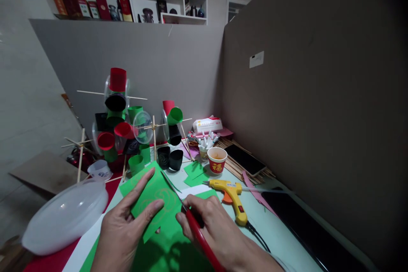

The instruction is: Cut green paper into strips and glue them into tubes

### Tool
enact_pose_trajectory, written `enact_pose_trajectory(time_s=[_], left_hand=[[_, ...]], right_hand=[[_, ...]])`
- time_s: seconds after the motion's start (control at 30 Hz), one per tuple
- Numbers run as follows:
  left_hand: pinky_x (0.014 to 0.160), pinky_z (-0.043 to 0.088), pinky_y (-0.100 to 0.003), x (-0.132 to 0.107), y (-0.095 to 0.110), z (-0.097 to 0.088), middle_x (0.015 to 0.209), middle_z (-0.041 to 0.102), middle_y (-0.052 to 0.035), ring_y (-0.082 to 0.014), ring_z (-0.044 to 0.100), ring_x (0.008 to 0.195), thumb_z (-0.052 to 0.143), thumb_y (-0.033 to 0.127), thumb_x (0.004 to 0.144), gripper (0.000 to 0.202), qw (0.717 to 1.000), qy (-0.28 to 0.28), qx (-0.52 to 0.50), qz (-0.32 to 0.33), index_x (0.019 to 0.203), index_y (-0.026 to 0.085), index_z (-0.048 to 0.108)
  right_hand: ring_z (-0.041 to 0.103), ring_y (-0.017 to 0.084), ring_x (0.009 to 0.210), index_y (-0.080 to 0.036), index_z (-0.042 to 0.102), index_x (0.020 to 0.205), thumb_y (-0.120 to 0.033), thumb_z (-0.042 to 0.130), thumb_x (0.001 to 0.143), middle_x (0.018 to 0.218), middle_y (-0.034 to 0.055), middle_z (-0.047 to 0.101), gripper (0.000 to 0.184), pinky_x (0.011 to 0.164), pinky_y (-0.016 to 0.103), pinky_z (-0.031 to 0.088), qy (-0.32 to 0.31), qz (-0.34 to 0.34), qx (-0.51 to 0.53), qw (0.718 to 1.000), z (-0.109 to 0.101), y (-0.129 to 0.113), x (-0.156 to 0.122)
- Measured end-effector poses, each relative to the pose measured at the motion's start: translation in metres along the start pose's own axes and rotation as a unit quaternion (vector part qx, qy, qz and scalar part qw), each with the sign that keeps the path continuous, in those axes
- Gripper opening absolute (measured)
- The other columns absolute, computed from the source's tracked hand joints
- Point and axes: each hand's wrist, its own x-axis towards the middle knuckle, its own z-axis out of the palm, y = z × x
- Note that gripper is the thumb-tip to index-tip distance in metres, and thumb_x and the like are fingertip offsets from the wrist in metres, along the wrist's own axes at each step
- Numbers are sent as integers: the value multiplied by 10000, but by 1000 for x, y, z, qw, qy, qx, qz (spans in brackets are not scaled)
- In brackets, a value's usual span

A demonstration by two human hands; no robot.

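Observation:
My left hand [127, 225] presses down on a piece of green paper [156, 197] with its fingers stretched out; faint curved lines are drawn on the sheet. My right hand [216, 229] is closed round a red-handled tool [199, 233] whose thin metal tip rests on the paper's right edge. More green paper [168, 250] lies under both hands.
A yellow glue gun [234, 195] lies just right of my hands. Behind stand a red paper cup [217, 160], a phone [245, 158] on bamboo sticks, and stick-mounted red, green and black cup models [123, 127]. A white plastic bowl [65, 216] sits at left.

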Motion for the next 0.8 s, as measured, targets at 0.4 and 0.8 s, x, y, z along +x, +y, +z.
enact_pose_trajectory(time_s=[0.4, 0.8], left_hand=[[486, 534, -248, -9, 8, 8, 1243, 791, 52, -86, 436, 461, 906, 578, 622, 743, 1000, 8, 11, -14, 1326, 423, 722], [493, 528, -208, -10, 8, 13, 897, 794, 92, -70, 377, 438, 935, 524, 590, 717, 999, 13, -33, -29, 1277, 425, 753]], right_hand=[[442, 139, 628, -211, 610, 906, -311, 641, 964, 637, -51, 512, 120, 602, 258, 307, 19, -34, 32, 999, 5, 7, 7], [383, 114, 561, -208, 534, 775, -230, 629, 932, 585, -68, 457, 185, 572, 256, 282, 7, -30, 52, 998, -1, -1, 7]])
